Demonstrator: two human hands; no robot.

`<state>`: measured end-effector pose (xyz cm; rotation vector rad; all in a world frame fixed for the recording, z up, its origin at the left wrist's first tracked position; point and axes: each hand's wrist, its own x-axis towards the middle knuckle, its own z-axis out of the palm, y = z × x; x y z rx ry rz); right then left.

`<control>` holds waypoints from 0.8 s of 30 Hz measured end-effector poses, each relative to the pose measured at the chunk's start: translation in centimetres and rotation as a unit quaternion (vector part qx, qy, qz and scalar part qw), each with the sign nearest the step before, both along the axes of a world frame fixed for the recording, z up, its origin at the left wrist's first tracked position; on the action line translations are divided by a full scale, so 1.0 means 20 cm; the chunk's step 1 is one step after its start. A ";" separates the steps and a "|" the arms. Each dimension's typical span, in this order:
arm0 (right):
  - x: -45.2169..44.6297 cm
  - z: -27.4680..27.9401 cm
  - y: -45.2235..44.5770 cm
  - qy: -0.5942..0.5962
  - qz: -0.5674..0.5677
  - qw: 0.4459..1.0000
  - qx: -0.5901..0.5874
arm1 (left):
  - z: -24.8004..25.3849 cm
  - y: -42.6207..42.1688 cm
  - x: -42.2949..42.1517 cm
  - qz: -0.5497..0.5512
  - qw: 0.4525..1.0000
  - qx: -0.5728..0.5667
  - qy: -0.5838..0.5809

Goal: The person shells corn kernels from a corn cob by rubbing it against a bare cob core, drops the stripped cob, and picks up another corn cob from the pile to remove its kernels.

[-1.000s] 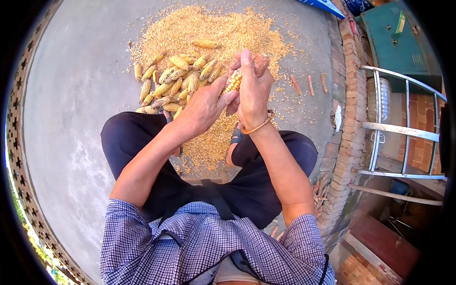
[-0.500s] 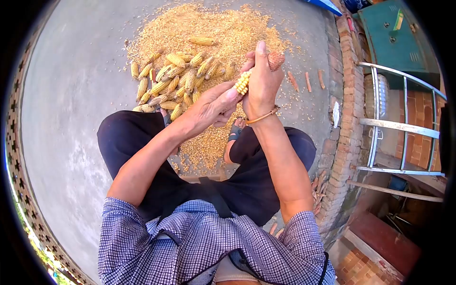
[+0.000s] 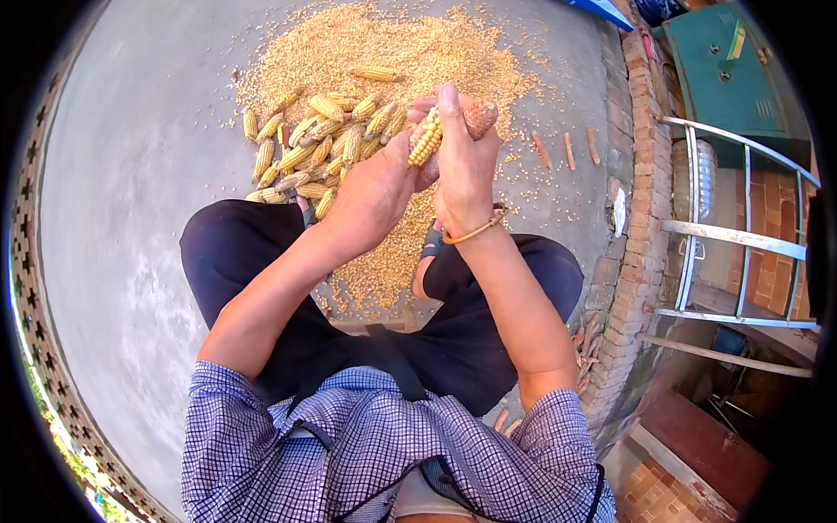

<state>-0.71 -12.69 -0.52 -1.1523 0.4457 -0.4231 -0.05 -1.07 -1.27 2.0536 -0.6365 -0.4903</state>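
Observation:
My left hand is closed around the lower end of a yellow corn ear, whose kernel-covered side faces up between my hands. My right hand is wrapped round a bare reddish corn cob, its blunt end poking out past the thumb. Both hands meet above the floor, the cob pressed close to the ear; the exact contact is hidden by my fingers. Beyond them lies a heap of unshelled corn ears beside a wide spread of loose kernels.
Several stripped cobs lie on the concrete floor to the right, and more cobs are by the low brick edge. Past it stand a metal ladder-like frame and a green cabinet. My knees flank the kernels.
Both hands have shifted slightly left with the ear and the cob. My left hand has rolled over so its back faces up, and more of the ear's kernels show.

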 end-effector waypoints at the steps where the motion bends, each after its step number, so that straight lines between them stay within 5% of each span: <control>1: 0.00 -0.02 0.02 -0.008 -0.010 0.999 -0.032 | 0.02 -0.02 -0.01 -0.001 0.998 0.059 0.013; 2: 0.00 -0.02 0.02 0.022 -0.034 0.995 -0.089 | 0.03 -0.02 -0.02 -0.004 0.993 0.117 0.027; 6: 0.02 -0.01 0.01 0.070 -0.088 0.992 -0.059 | -0.07 -0.01 -0.09 -0.026 0.987 -0.157 0.025; 9: 0.05 -0.02 -0.04 0.051 -0.034 0.998 -0.035 | -0.07 0.01 -0.04 -0.035 0.975 -0.170 0.139; 10: 0.04 -0.01 -0.06 0.052 -0.009 0.999 -0.012 | -0.07 0.01 -0.03 -0.024 0.975 -0.207 0.082; 13: 0.03 0.03 -0.06 0.049 0.052 0.996 0.051 | -0.06 0.02 0.01 0.037 0.988 -0.144 -0.044; 17: 0.01 0.02 -0.02 0.047 0.038 0.997 0.053 | -0.07 0.05 0.03 0.011 0.976 0.108 -0.191; 24: 0.03 -0.06 0.00 0.067 -0.063 0.991 -0.097 | -0.06 0.01 -0.01 -0.024 0.996 0.062 -0.062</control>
